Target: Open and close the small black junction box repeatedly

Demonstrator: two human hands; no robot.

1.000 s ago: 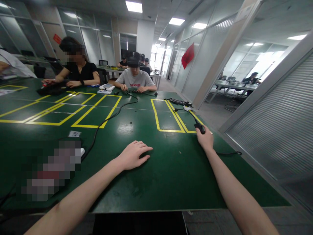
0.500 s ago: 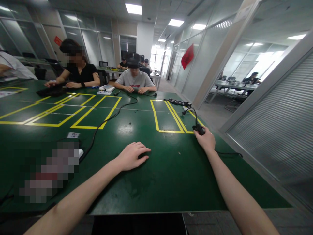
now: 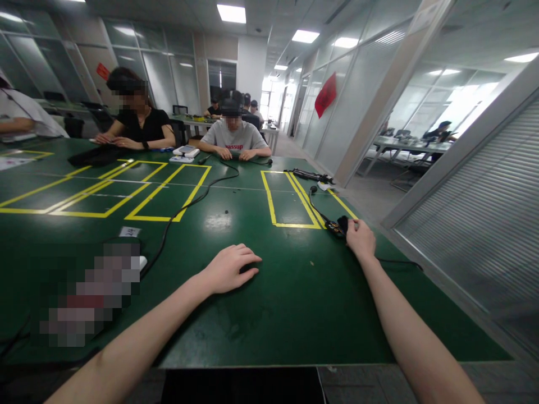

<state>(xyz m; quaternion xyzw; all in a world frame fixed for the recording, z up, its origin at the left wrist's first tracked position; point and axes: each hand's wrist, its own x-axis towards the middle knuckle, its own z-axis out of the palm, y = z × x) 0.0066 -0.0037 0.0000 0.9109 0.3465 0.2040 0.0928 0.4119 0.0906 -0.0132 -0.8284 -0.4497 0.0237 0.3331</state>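
Observation:
My right hand (image 3: 360,238) is closed on a small black device (image 3: 339,226) with a black cable (image 3: 319,211) at the near right corner of a yellow-taped rectangle (image 3: 290,202). The cable runs back toward a black tool (image 3: 309,175) lying further off. My left hand (image 3: 231,266) rests palm down on the green table (image 3: 273,292), fingers slightly apart and curled over the surface, holding nothing.
A long black cable (image 3: 185,205) crosses the table from the far side to a blurred object (image 3: 90,292) at the near left. Two people sit at the far edge, one in black (image 3: 141,126), one in grey (image 3: 233,137). Glass partitions stand to the right.
My right hand has drawn the black device slightly nearer and laid it down on the table; its cable, looped upward half a second ago, now lies flat. My left hand has hardly moved.

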